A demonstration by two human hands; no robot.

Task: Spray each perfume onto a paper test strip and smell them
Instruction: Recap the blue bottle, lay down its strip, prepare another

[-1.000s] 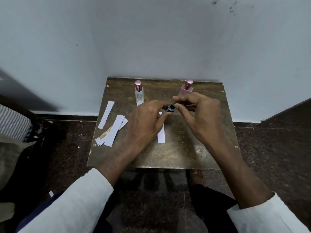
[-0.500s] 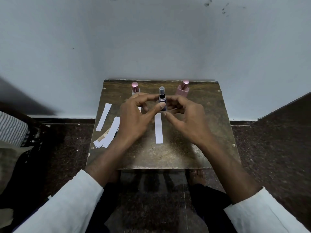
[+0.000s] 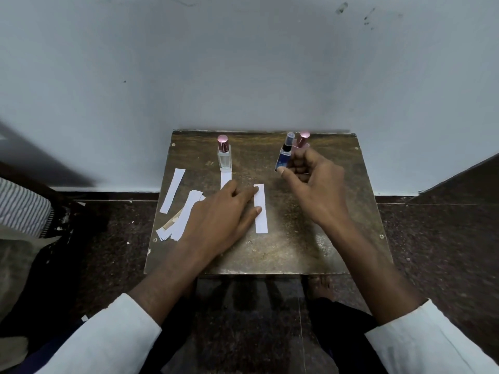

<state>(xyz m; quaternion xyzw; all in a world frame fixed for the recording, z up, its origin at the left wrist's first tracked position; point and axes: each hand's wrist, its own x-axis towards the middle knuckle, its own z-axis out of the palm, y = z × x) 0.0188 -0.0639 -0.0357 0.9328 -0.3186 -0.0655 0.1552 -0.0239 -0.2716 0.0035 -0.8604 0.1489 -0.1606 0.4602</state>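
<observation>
Our right hand [image 3: 313, 182] grips the blue spray bottle [image 3: 283, 157]; our left hand [image 3: 221, 211] lies flat, fingers open, pinning the paper strip [image 3: 261, 211]; we should aim the nozzle squarely at it.

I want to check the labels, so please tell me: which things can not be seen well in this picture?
All in the head view:
- Pink-capped pink bottle: its body is hidden behind the right hand and the small dark blue spray bottle that it holds.
- Print on the blue bottle: too small to read.
- White paper strip before the clear glass bottle: its near end is under the left hand.
- Pile of strips: overlapping, count unclear.
</observation>
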